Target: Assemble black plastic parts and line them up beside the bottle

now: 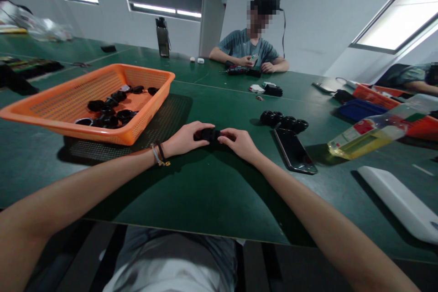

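Over the green table, my left hand is closed around a small black part, with the thumb in front and the fingers behind. My right hand pinches the right end of the same black part. Its exact kind is too dark to make out. Left of my hands stands an orange perforated basket with several black rounded parts lying inside. To the right, a row of similar black parts rests on the table behind a phone.
A bottle of yellow liquid lies tilted at the right, near a white oblong device. Farther right are a blue tray and orange baskets. Across the table sits a person by a power drill. A dark bottle stands at the back.
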A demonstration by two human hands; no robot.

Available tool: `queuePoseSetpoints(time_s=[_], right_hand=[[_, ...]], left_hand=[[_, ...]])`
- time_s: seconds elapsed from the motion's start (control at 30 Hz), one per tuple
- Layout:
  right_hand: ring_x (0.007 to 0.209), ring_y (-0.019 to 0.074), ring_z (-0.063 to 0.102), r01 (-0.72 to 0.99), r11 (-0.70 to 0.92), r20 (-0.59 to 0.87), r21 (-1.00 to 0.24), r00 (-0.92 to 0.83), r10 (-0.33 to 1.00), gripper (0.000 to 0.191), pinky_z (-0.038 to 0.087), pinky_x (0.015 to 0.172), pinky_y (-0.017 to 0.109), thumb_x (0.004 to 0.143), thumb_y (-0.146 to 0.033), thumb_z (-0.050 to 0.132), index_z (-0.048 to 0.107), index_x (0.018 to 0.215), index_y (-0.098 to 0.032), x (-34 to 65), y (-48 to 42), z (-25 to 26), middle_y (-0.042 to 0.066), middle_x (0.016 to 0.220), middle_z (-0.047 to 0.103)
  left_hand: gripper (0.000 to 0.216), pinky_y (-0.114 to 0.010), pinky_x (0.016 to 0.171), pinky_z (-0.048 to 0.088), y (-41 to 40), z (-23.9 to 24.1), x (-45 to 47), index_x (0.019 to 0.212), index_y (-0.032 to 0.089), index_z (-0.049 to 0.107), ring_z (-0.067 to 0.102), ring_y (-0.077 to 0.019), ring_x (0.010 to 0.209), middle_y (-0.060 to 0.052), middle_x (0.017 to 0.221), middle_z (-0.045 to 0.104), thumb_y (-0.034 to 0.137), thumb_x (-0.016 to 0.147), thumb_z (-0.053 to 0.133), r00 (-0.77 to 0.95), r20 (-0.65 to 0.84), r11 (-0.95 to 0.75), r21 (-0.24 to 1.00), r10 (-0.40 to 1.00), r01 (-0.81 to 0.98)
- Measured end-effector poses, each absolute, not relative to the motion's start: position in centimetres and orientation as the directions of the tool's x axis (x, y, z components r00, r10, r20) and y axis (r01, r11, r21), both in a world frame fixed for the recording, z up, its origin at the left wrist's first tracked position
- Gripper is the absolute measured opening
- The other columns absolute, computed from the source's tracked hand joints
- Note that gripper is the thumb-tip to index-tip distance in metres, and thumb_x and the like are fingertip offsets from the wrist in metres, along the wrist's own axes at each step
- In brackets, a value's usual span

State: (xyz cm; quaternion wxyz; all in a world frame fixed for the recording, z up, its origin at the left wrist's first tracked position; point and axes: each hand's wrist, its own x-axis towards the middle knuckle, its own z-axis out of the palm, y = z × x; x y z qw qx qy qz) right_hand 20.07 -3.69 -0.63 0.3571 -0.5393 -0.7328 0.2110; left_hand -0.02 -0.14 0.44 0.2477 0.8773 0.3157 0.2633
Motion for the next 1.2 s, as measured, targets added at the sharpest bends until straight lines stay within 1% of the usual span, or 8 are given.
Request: queuePoseSetpoints(time_s=[0.33,0.67,1.2], right_hand=[[0.065,0.0146,0.062,0.635,0.336,0.288,-0.696,-0.181,0.940,0.015,0.045,0.062,0.025,0.076,-0.025,0.058,0.068,0.083,-0.016,20.01,-3.69,-0.49,0.003,0.075,0.071],[0.064,0.0140,0.061,0.620,0.351,0.294,-0.701,-0.198,0.935,0.016,0.044,0.061,0.025,0.077,-0.026,0.057,0.067,0.083,-0.016,20.10,-3.65,-0.56,0.002,0.074,0.070],[0.061,0.0135,0.060,0.633,0.329,0.264,-0.700,-0.199,0.944,0.014,0.042,0.061,0.025,0.078,-0.024,0.054,0.066,0.079,-0.016,19.93,-3.65,-0.33,0.002,0.068,0.068]], left_hand=[[0.045,-0.029,0.079,0.047,-0.16,0.44,-0.07,0.118,0.017,0.053,0.057,-0.0172,0.091,-0.006,0.103,0.060,0.023,0.075,0.062,0.668,0.308,-0.689,0.582,0.678,0.431],[0.045,-0.029,0.079,0.047,-0.11,0.38,-0.01,0.118,0.017,0.053,0.057,-0.0170,0.090,-0.006,0.103,0.059,0.023,0.074,0.063,0.665,0.309,-0.685,0.592,0.680,0.425],[0.045,-0.029,0.079,0.047,-0.04,0.29,-0.03,0.117,0.018,0.053,0.057,-0.0172,0.091,-0.006,0.103,0.060,0.022,0.074,0.063,0.668,0.323,-0.698,0.579,0.671,0.421]])
